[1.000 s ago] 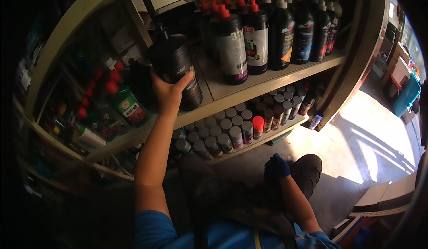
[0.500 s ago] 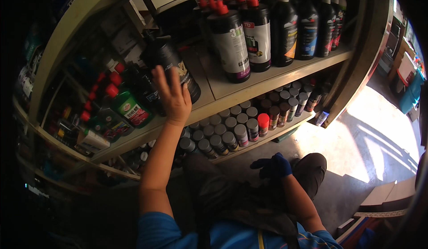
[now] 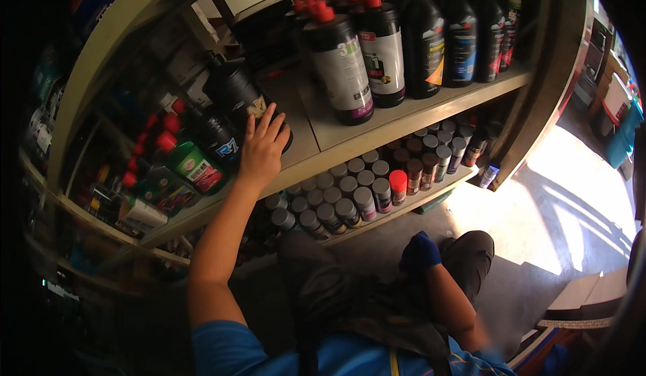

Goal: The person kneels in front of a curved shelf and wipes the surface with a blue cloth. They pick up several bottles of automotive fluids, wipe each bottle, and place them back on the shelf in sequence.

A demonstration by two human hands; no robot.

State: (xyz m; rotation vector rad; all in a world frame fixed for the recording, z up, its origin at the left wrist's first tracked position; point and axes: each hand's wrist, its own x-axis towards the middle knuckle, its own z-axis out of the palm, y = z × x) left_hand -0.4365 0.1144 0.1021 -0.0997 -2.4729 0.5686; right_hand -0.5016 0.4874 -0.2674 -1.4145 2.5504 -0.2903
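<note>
My bare left hand (image 3: 262, 148) lies against the lower front of a large black bottle (image 3: 237, 92) on the upper shelf, fingers spread and not wrapped round it. The bottle has a dark top and a pale label mark partly covered by my fingers. Beside it on the left stand a black bottle with blue lettering (image 3: 219, 137) and a green bottle (image 3: 192, 164) with a red cap. My right hand (image 3: 420, 252), in a dark blue glove, rests low near my right knee with its fingers curled in; nothing shows in it.
Black bottles with red caps (image 3: 340, 66) and black bottles with white caps (image 3: 424, 46) stand farther right on the shelf (image 3: 404, 123). Spray cans with grey caps (image 3: 346, 208), one with a red cap (image 3: 398, 186), fill the lower shelf. Cardboard (image 3: 579, 295) lies at lower right.
The black bottle has shifted slightly left, and my left hand now sits lower on its front. My gloved right hand, its fingers stretched out before, has curled closed.
</note>
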